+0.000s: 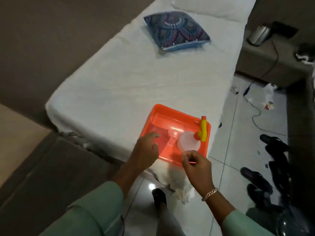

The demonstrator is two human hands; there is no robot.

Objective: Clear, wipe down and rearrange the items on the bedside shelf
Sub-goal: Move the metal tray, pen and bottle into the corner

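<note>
At the near corner of the white bed (129, 79), I see an orange tray (172, 111) resting on the sheet. My left hand (146, 150) hovers over the tray's left side with fingers spread and loose, gripping nothing; whether the fingertips touch the reddish cloth (164, 139) lying in the tray I cannot tell. My right hand (196, 166) is at the tray's near edge, fingers curled and pinched around a thin orange strip, too small to identify. Just beyond it, inside the tray, stands a white spray bottle (188, 142) with a yellow and orange trigger head. A patterned cushion (177, 31) lies farther up the bed.
</note>
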